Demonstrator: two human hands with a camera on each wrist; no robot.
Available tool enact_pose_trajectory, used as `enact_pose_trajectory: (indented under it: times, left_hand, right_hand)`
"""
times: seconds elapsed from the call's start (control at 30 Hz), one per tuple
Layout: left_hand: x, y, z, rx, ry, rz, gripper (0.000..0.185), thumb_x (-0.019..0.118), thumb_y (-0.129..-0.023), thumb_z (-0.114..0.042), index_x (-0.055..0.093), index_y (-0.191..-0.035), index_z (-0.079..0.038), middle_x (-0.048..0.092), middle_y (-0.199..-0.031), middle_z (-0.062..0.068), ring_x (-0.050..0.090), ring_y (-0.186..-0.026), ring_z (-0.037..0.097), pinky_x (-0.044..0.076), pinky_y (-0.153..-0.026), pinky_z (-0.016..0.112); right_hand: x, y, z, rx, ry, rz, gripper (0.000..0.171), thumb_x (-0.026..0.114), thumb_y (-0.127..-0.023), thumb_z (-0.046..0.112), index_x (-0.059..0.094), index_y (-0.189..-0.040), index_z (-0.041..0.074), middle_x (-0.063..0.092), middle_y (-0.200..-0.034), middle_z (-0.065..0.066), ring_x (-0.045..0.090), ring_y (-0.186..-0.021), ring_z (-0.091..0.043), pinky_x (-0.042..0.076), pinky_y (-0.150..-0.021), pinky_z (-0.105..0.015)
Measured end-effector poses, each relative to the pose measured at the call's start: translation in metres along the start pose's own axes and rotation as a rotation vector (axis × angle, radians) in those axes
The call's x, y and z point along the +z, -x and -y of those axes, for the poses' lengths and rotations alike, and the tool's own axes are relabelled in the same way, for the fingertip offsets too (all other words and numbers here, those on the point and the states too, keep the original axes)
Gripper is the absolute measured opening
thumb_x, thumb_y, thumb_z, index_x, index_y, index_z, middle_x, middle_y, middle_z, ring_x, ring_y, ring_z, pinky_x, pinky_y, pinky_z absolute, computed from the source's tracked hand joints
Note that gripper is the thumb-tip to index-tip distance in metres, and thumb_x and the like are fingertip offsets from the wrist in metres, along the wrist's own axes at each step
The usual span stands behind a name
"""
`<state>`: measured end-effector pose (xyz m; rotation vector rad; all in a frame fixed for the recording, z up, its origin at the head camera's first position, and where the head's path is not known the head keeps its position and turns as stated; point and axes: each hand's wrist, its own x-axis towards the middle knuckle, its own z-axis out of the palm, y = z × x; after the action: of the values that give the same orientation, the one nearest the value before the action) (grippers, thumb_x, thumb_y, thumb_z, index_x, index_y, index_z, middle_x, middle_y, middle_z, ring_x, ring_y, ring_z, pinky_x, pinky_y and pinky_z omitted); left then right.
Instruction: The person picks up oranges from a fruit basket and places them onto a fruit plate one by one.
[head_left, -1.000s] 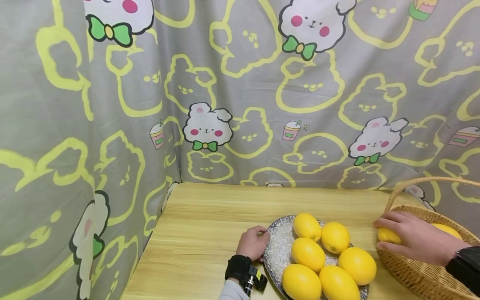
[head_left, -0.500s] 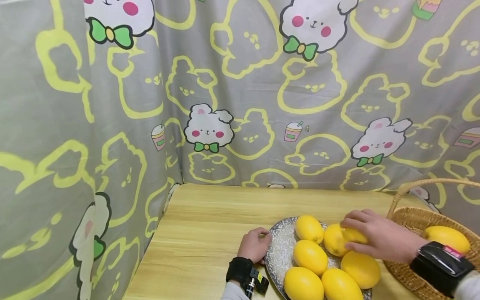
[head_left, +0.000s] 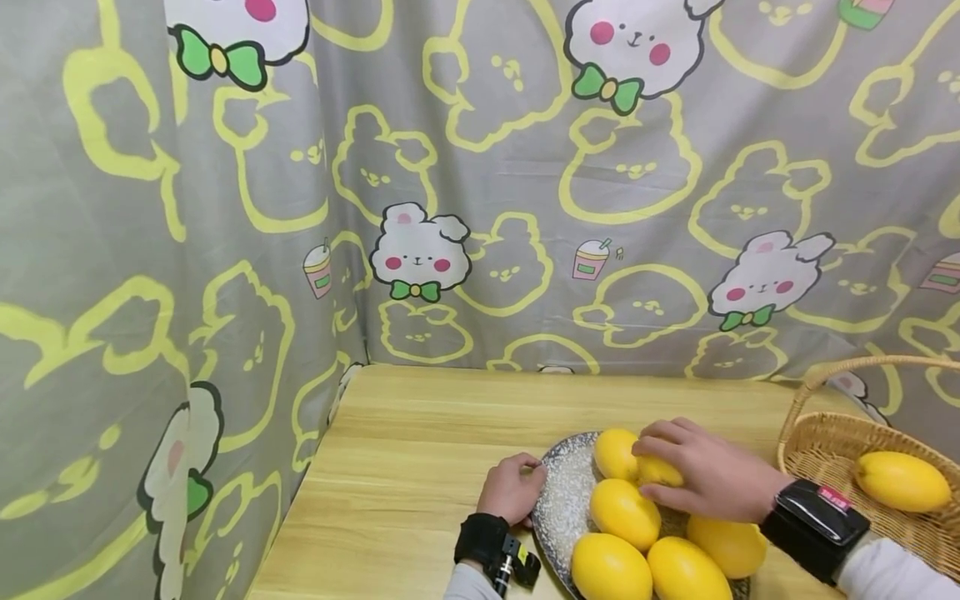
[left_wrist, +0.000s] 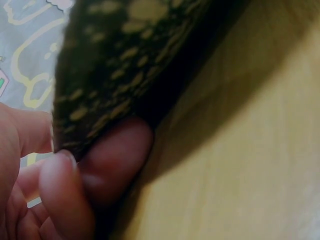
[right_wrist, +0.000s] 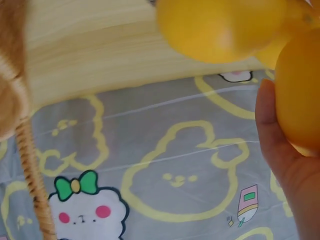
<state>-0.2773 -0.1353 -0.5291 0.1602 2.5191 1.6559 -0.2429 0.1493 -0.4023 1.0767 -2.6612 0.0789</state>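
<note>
In the head view a speckled grey plate (head_left: 561,500) bears several yellow lemons (head_left: 624,512). My left hand (head_left: 512,490) holds its left rim; close up in the left wrist view, the thumb and fingers (left_wrist: 67,200) pinch the dark, speckled edge of the plate (left_wrist: 112,70), with a fingertip under it. Over the far part of the plate, my right hand (head_left: 712,477) grips another lemon (head_left: 660,472), right beside the farthest lemon (head_left: 615,452). The right wrist view shows the gripped lemon (right_wrist: 302,100) against the palm side; its far end is cut off.
A wicker basket (head_left: 817,433) with a tall handle (head_left: 802,392) stands right of the plate, with one lemon (head_left: 902,481) inside. The wooden table (head_left: 420,450) ends at a patterned grey curtain (head_left: 495,192) behind and to the left.
My right hand has carried a lemon from the basket leftward to above the plate. The left hand keeps its place at the plate's rim.
</note>
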Motion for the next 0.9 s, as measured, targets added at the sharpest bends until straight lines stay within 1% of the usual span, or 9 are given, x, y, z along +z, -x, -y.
enact_pose_trajectory:
  times: [0.23, 0.27, 0.47, 0.6, 0.7, 0.9]
  left_hand:
    - [0.002, -0.004, 0.003, -0.009, -0.011, -0.011, 0.028, 0.062, -0.102, -0.033, 0.074, -0.12, -0.014, 0.063, -0.058, -0.004, 0.046, -0.032, 0.006, 0.045, -0.034, 0.023]
    - [0.002, -0.004, 0.003, -0.001, -0.013, -0.012, 0.028, 0.062, -0.102, -0.033, 0.073, -0.119, -0.014, 0.063, -0.058, -0.004, 0.046, -0.032, 0.006, 0.046, -0.034, 0.024]
    - [0.0, -0.005, 0.003, -0.005, -0.015, -0.013, 0.029, 0.062, -0.102, -0.032, 0.073, -0.12, -0.013, 0.063, -0.058, -0.003, 0.046, -0.031, 0.006, 0.045, -0.034, 0.024]
    - [-0.001, -0.003, 0.0, -0.01, -0.009, -0.008, 0.03, 0.062, -0.102, -0.032, 0.073, -0.121, -0.012, 0.065, -0.062, -0.002, 0.046, -0.032, 0.006, 0.045, -0.034, 0.024]
    - [-0.002, -0.002, -0.001, -0.007, -0.007, -0.002, 0.03, 0.062, -0.102, -0.032, 0.072, -0.121, -0.012, 0.066, -0.064, -0.003, 0.046, -0.032, 0.006, 0.045, -0.034, 0.024]
    - [-0.002, -0.002, 0.0, 0.003, -0.007, -0.007, 0.029, 0.062, -0.102, -0.032, 0.073, -0.12, -0.012, 0.065, -0.061, -0.003, 0.045, -0.031, 0.006, 0.046, -0.034, 0.025]
  right_hand:
    - [0.013, -0.018, 0.012, -0.052, 0.0, -0.038, 0.037, 0.073, -0.094, 0.05, 0.072, -0.119, 0.024, 0.068, -0.119, 0.006, 0.064, -0.105, -0.016, 0.061, -0.088, -0.04]
    - [0.015, -0.019, 0.013, -0.057, -0.007, -0.042, 0.036, 0.073, -0.094, 0.049, 0.072, -0.119, 0.023, 0.068, -0.12, 0.006, 0.064, -0.106, -0.016, 0.061, -0.088, -0.04]
    - [0.019, -0.029, 0.017, -0.06, -0.03, -0.059, 0.034, 0.074, -0.094, 0.047, 0.07, -0.12, 0.025, 0.067, -0.122, 0.006, 0.064, -0.109, -0.016, 0.062, -0.089, -0.041]
    - [0.02, -0.034, 0.02, -0.047, -0.047, -0.044, 0.033, 0.074, -0.094, 0.047, 0.07, -0.121, 0.027, 0.068, -0.124, 0.006, 0.064, -0.111, -0.017, 0.061, -0.091, -0.042]
    - [0.021, -0.039, 0.023, -0.027, -0.077, -0.022, 0.034, 0.072, -0.095, 0.047, 0.069, -0.123, 0.027, 0.067, -0.125, 0.005, 0.064, -0.112, -0.018, 0.061, -0.093, -0.043]
    - [0.025, -0.047, 0.025, -0.019, -0.12, 0.006, 0.035, 0.073, -0.096, 0.045, 0.068, -0.125, 0.027, 0.067, -0.127, 0.004, 0.063, -0.115, -0.018, 0.06, -0.095, -0.044]
